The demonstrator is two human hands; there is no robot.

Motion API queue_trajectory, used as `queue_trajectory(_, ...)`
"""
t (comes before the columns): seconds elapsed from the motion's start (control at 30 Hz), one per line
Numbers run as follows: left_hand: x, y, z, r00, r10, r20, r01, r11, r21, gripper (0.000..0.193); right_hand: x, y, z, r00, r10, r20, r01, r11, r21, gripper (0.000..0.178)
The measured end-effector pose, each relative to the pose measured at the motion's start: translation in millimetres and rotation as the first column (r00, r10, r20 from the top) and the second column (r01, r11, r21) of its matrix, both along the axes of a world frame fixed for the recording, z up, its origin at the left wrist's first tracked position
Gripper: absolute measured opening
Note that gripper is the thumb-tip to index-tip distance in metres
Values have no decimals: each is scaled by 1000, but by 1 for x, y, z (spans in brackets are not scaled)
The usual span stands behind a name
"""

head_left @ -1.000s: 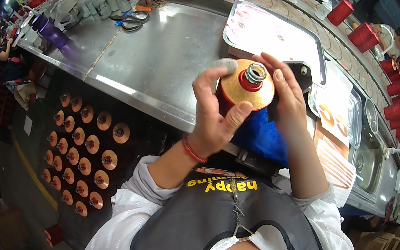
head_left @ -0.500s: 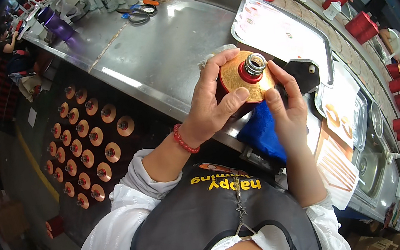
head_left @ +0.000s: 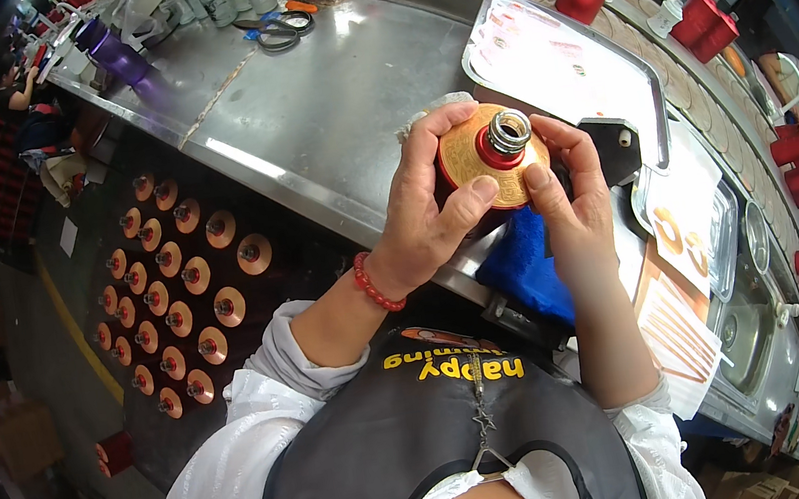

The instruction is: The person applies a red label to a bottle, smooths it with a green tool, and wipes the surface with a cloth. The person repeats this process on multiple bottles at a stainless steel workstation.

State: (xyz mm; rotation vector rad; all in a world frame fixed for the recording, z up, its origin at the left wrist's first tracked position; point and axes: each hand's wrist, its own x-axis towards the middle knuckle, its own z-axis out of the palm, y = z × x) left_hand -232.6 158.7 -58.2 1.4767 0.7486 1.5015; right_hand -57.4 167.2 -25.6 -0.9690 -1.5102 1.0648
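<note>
Bottle (head_left: 486, 177), one, in two hands (head_left: 422, 226), one purple flask (head_left: 113, 53)

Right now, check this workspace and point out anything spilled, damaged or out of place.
One red container sits alone at lower left, apart from the rows of gold-topped bottles. Reddish marks dot the bright tray; whether spilled, I can't tell. The held bottle, between left hand and right hand, shows no visible damage.

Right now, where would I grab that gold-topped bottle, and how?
I'd probably cup the gold-topped bottle around its wide shoulder, one hand from each side, like the left hand and right hand: it narrows to a small neck, which offers less to hold.
</note>
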Motion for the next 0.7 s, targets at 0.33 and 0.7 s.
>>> queue_trajectory(0.33,1,2,-3,1000,6,-14,-6,1000,25,62,2,4,8,993,51,-109,-67,986,-152,51)
queue_trajectory(0.7,-1,3,-5,999,12,-32,-11,1000,18,63,3,5,5,996,67,-55,-73,989,-127,55)
